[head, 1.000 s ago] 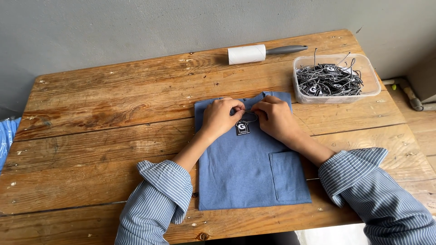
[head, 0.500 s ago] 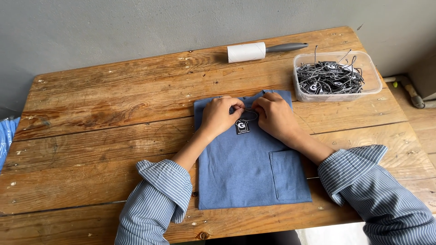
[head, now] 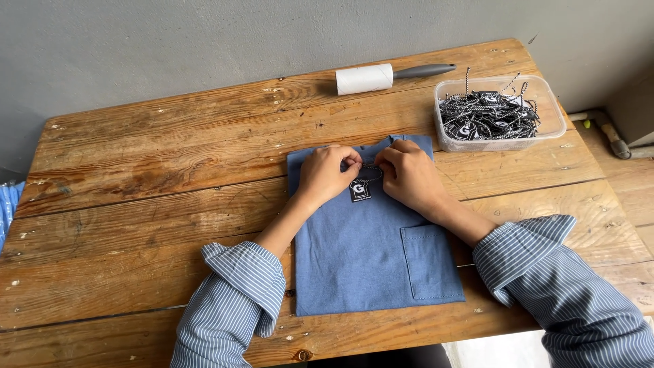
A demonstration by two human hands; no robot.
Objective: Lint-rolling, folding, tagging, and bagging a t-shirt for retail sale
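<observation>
left hand [head: 327, 174] and right hand [head: 409, 174] pinch tag string [head: 371, 170] at folded blue shirt [head: 371, 266] collar, fingers closed; black tag [head: 360, 189] lies flat on shirt; tag tub [head: 497, 112] near right hand for easy reach

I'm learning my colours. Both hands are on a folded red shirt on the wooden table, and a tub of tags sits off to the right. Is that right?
Not quite: the folded shirt is blue, not red, as the head view shows. Both the left hand and right hand are on it, on the wooden table, and the tub of tags does sit to the right.

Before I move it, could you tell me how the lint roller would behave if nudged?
The lint roller lies on its side on the table, so its round head would probably roll. It looks light, and the thin handle would likely make it swing round.
</observation>
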